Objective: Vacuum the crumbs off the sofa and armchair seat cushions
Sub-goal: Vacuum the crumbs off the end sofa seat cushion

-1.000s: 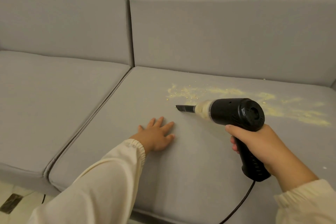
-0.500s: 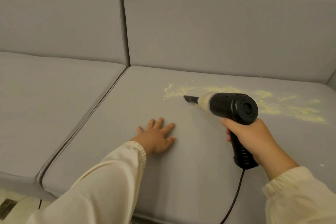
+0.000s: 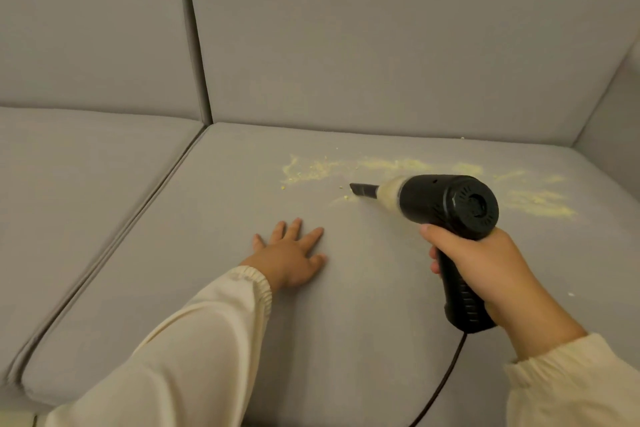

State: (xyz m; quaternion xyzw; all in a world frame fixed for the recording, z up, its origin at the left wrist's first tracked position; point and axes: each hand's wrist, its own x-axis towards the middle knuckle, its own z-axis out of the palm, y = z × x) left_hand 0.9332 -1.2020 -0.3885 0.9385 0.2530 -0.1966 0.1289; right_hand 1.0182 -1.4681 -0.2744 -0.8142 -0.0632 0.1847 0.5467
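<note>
A black handheld vacuum (image 3: 446, 206) with a clear dust cup and a narrow nozzle (image 3: 362, 190) points left over the grey sofa seat cushion (image 3: 346, 305). My right hand (image 3: 485, 270) grips its handle. The nozzle tip sits just below a band of yellow crumbs (image 3: 311, 170) that runs across the back of the cushion to the right (image 3: 540, 201). A few crumbs lie right beside the tip. My left hand (image 3: 291, 256) rests flat on the cushion, fingers spread, in front of the crumbs.
A second grey seat cushion (image 3: 79, 184) lies to the left, across a seam. Grey back cushions (image 3: 398, 55) stand behind. The sofa arm (image 3: 613, 114) rises at the right. The vacuum's black cord (image 3: 443, 378) trails down over the front edge.
The nozzle moved into the left part of the crumb patch and then a little toward me. Fewer crumbs lie near the tip than before. My left hand stayed flat on the cushion.
</note>
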